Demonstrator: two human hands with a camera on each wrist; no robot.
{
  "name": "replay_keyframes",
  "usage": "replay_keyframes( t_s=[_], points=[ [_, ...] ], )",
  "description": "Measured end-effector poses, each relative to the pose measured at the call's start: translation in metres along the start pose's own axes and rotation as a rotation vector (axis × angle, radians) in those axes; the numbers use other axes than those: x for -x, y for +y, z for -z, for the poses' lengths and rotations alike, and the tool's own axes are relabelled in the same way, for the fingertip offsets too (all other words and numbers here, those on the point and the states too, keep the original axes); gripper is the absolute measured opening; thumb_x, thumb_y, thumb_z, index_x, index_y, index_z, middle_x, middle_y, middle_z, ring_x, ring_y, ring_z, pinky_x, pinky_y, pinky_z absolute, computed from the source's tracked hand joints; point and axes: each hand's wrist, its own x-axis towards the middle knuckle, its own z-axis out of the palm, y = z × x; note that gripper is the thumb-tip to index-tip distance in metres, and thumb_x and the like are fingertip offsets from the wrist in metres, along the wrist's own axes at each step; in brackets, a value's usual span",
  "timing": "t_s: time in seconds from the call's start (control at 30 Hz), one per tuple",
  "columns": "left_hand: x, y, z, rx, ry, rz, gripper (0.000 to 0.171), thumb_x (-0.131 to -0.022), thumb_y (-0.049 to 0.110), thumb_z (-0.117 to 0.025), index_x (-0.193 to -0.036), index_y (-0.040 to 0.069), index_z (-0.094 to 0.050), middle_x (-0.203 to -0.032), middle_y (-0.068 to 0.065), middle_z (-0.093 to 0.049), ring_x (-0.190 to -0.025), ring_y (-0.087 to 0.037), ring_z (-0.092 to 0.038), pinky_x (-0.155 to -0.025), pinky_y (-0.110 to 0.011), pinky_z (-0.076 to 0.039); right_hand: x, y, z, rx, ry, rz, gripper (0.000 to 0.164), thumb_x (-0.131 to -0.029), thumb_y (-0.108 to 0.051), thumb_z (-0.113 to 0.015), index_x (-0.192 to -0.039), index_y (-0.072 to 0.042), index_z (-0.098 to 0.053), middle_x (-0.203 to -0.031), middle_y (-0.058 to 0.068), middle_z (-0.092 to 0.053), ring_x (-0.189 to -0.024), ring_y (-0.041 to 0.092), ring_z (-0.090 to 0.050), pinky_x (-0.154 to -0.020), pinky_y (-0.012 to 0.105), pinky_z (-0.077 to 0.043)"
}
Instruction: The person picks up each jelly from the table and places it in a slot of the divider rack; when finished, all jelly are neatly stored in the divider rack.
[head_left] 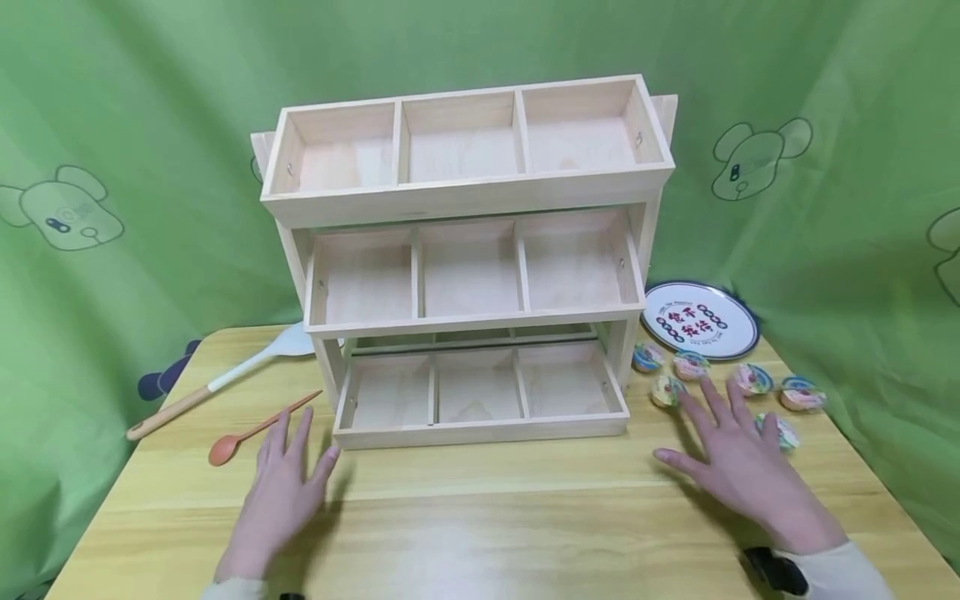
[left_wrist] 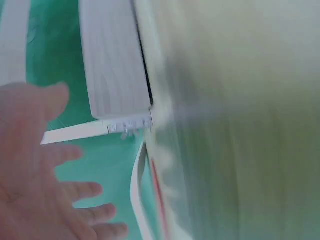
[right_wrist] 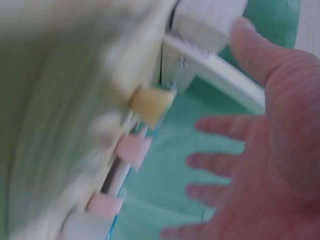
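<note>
My left hand is held over the table with fingers spread, gripping nothing. Nearest to it lies an orange-red spoon; behind that is a long utensil with a wooden handle and pale head, its tip hidden by the rack. On the right, my right hand spreads its fingers above several small jelly cups with printed lids. It holds nothing, and one cup is partly covered by it. In the right wrist view, a yellow cup and pink cups sit beyond the fingertips.
A three-tier wooden rack, each tier split into three compartments, stands between the hands. A white plate with a dark rim and red characters lies at the back right. Green curtain hangs around the wooden table.
</note>
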Motion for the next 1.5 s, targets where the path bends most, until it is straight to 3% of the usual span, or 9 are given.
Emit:
replay_keyframes(
  t_s=[0.1, 0.23, 0.4, 0.53, 0.9, 1.03, 1.3, 1.5],
  points=[
    [-0.008, 0.003, 0.0, 0.208, 0.029, 0.032, 0.074, -0.102, 0.049, -0.046, -0.157, 0.008, -0.019, -0.156, -0.029, -0.014, -0.138, -0.052, -0.019, -0.108, -0.072, -0.022, 0.001, 0.012, 0.006, -0.047, 0.086, 0.074, 0.08, -0.087, -0.045, -0.073, -0.139, 0.009, -0.044, -0.15, 0.034, -0.02, -0.137, 0.057, -0.007, -0.102, 0.081, -0.007],
    [-0.018, 0.006, -0.005, 0.465, 0.083, 0.061, 0.061, -0.102, 0.039, -0.053, -0.148, 0.002, -0.037, -0.147, -0.026, -0.035, -0.132, -0.046, -0.037, -0.11, -0.059, -0.035, 0.002, 0.03, 0.013, -0.07, 0.186, 0.117, 0.067, -0.079, -0.026, -0.082, -0.129, 0.009, -0.052, -0.135, 0.035, -0.04, -0.123, 0.057, -0.034, -0.097, 0.077, -0.029],
    [-0.03, 0.008, -0.018, 0.702, 0.145, 0.098, 0.033, -0.098, 0.011, -0.061, -0.127, -0.005, -0.057, -0.131, -0.021, -0.052, -0.118, -0.036, -0.054, -0.097, -0.033, -0.052, 0.005, 0.052, 0.021, -0.068, 0.183, 0.068, 0.065, -0.077, -0.019, -0.082, -0.129, 0.006, -0.052, -0.128, 0.036, -0.043, -0.114, 0.057, -0.04, -0.09, 0.078, -0.034],
    [-0.036, 0.009, -0.026, 0.834, 0.156, 0.163, 0.031, -0.095, 0.0, -0.06, -0.126, -0.005, -0.058, -0.128, -0.022, -0.056, -0.117, -0.032, -0.055, -0.087, -0.015, -0.053, 0.009, 0.067, 0.024, -0.068, 0.11, -0.005, 0.068, -0.079, -0.021, -0.081, -0.132, 0.007, -0.049, -0.128, 0.04, -0.039, -0.113, 0.061, -0.037, -0.087, 0.081, -0.031],
    [-0.04, 0.005, -0.034, 1.022, 0.134, 0.292, 0.035, -0.097, 0.003, -0.057, -0.131, -0.006, -0.056, -0.133, -0.017, -0.052, -0.104, -0.011, -0.057, -0.086, -0.018, -0.053, 0.015, 0.09, 0.016, -0.076, 0.055, -0.104, 0.061, -0.085, -0.025, -0.076, -0.128, 0.01, -0.05, -0.129, 0.042, -0.036, -0.107, 0.064, -0.039, -0.085, 0.081, -0.033],
    [-0.042, 0.004, -0.034, 1.078, 0.122, 0.309, 0.036, -0.097, 0.002, -0.059, -0.131, -0.007, -0.055, -0.134, -0.015, -0.05, -0.106, -0.014, -0.057, -0.09, -0.02, -0.053, 0.016, 0.096, 0.013, -0.077, 0.019, -0.125, 0.062, -0.086, -0.025, -0.075, -0.13, 0.011, -0.048, -0.131, 0.043, -0.034, -0.108, 0.065, -0.038, -0.085, 0.081, -0.032],
    [-0.045, 0.003, -0.032, 1.042, 0.109, 0.277, 0.035, -0.096, 0.0, -0.057, -0.131, -0.008, -0.055, -0.136, -0.018, -0.05, -0.111, -0.019, -0.056, -0.09, -0.019, -0.053, 0.012, 0.102, 0.007, -0.071, -0.03, -0.138, 0.064, -0.087, -0.024, -0.073, -0.132, 0.011, -0.046, -0.132, 0.043, -0.031, -0.111, 0.065, -0.036, -0.087, 0.081, -0.032],
    [-0.043, 0.0, -0.032, 1.027, 0.086, 0.279, 0.037, -0.096, 0.0, -0.057, -0.132, -0.006, -0.054, -0.135, -0.017, -0.05, -0.109, -0.017, -0.057, -0.09, -0.019, -0.053, 0.009, 0.103, 0.004, -0.049, -0.02, -0.115, 0.054, -0.087, -0.017, -0.071, -0.13, 0.008, -0.05, -0.13, 0.043, -0.034, -0.111, 0.064, -0.038, -0.087, 0.08, -0.033]
  ],
)
